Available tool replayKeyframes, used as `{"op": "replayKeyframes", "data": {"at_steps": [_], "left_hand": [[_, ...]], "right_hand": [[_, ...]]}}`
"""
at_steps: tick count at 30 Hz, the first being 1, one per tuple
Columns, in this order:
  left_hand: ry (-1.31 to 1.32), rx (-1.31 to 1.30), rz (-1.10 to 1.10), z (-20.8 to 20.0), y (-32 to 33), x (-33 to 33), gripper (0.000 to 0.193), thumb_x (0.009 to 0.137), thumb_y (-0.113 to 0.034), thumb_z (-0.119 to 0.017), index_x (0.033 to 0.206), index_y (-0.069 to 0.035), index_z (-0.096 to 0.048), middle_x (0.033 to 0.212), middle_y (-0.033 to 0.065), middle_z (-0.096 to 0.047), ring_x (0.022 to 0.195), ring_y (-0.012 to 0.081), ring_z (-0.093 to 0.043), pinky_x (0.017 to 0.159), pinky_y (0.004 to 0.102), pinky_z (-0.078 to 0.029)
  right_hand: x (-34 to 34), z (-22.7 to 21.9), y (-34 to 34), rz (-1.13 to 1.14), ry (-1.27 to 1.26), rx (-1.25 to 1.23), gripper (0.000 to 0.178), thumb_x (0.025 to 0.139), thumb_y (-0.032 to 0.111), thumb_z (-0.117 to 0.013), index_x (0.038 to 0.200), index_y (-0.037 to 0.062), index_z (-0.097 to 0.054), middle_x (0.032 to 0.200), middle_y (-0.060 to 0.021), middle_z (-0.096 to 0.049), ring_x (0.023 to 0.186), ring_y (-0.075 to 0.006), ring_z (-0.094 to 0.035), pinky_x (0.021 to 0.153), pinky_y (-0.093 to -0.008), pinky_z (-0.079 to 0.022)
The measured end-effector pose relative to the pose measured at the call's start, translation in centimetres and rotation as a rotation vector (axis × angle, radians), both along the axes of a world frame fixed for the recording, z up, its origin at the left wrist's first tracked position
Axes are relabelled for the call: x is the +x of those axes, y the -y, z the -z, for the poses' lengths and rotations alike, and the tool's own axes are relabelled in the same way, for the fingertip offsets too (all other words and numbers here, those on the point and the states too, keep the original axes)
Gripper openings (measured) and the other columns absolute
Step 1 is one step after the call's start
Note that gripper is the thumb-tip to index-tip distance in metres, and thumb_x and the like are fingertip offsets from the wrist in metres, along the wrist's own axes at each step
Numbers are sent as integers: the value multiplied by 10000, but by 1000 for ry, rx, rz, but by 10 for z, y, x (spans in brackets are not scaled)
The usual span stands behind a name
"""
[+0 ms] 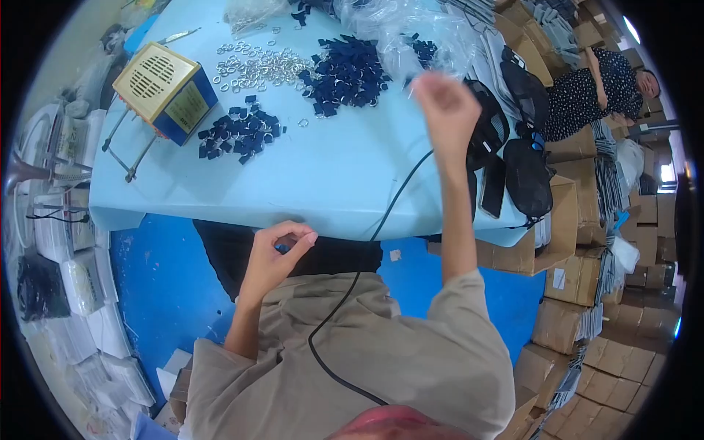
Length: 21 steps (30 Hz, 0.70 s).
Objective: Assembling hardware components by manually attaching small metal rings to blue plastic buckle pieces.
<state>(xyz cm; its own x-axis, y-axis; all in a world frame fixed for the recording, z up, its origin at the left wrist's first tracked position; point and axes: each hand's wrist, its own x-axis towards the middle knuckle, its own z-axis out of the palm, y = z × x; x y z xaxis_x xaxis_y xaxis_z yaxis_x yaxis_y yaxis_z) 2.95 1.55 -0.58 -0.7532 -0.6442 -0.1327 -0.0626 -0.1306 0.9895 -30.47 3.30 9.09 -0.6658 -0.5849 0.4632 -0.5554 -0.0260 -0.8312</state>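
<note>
- The right hand (449, 106) hung over the right part of the surface (323, 176), its fingers bunched together and blurred; whether they pinched anything could not be told.
- The left hand (282, 253) was at the middle of the near edge, thumb and forefinger curled toward each other; whether a small piece sat between them could not be told.
- The large pile of navy tabs (348, 77) lay left of the right fingers, slightly farther off, and the right hand was clearly the nearer one. The tabs lay at all angles, with no shared long axis.
- From the left fingers, the smaller pile of tabs with rings (242, 132) lay far and a little left; the left hand was nearer to it.
- The loose metal rings (264, 66) spread beyond that pile, their right side meeting the large pile; one lone ring (303, 122) lay between the two tab piles.
- A broad stretch of light-blue covering ran from the piles to the near edge, leaving room between the hands.
- The radio (172, 84) bounded the left side, the clear plastic bag (400, 37) the far side, and the phone (493, 187) and black pouch (528, 183) the right.
- The black cable (396, 198) crossed the near edge between the forearms.
</note>
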Motion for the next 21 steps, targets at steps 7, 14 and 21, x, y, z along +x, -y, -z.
{"op": "replayKeyframes", "data": {"at_steps": [7,14,21], "left_hand": [[-22,84,-22,3,-8,1,157,957,-121,-739,1032,16,-754,923,35,-750,814,86,-666,748,236,-520],[14,101,13,7,0,8,168,968,-123,-722,1048,24,-746,924,41,-752,818,86,-669,764,236,-524],[-5,61,0,8,5,9,161,969,-106,-708,1058,22,-747,934,50,-757,827,93,-678,771,238,-525]], "right_hand": [[-13,28,18,-21,-184,118,274,885,121,-764,1150,68,-720,1187,-112,-663,1061,-228,-651,784,-337,-563],[58,68,32,-185,-533,410,316,864,157,-774,1158,50,-727,1049,-154,-653,1040,-350,-612,903,-435,-517],[61,72,55,-161,-568,442,215,878,105,-753,1093,89,-749,1001,-106,-673,967,-301,-636,797,-424,-515]]}}
